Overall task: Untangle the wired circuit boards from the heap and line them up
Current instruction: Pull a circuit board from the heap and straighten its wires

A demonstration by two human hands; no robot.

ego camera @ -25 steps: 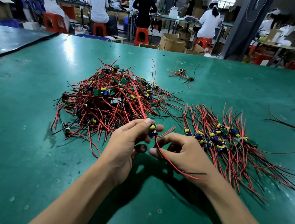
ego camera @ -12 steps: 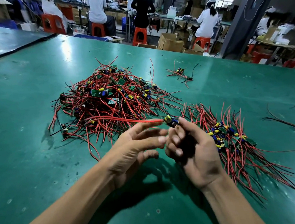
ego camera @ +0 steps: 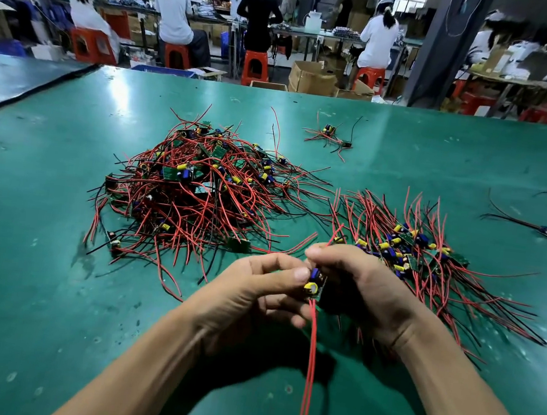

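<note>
Right, you have one board (ego camera: 315,280) up off the table (ego camera: 35,282), in front of the gap between the heap (ego camera: 191,198) and the row (ego camera: 430,259), with both hands on it. Your left hand (ego camera: 249,290) pinches its near side with thumb and forefinger, just by the yellow capacitor (ego camera: 311,287). Your right hand (ego camera: 372,287) curls round the far side, and a short red wire (ego camera: 334,236) pokes up from its fingers. The red leads (ego camera: 310,365) hang straight down towards you.

To do this well, I'd hold the board by its edges rather than by its parts. Draw the leads through your fingers so they lie straight before you set it down. Lay it beside the last board in the row, facing the same way as its neighbours, with the leads fanned like theirs. Check first that nothing trails back to the heap, or you could drag other boards along.

Your right fingers cover most of the board, so I cannot tell where its black lead is or where the upper wire ends. The hanging leads run off the bottom edge, so their ends are unseen. Part of the row sits behind your right hand.
</note>
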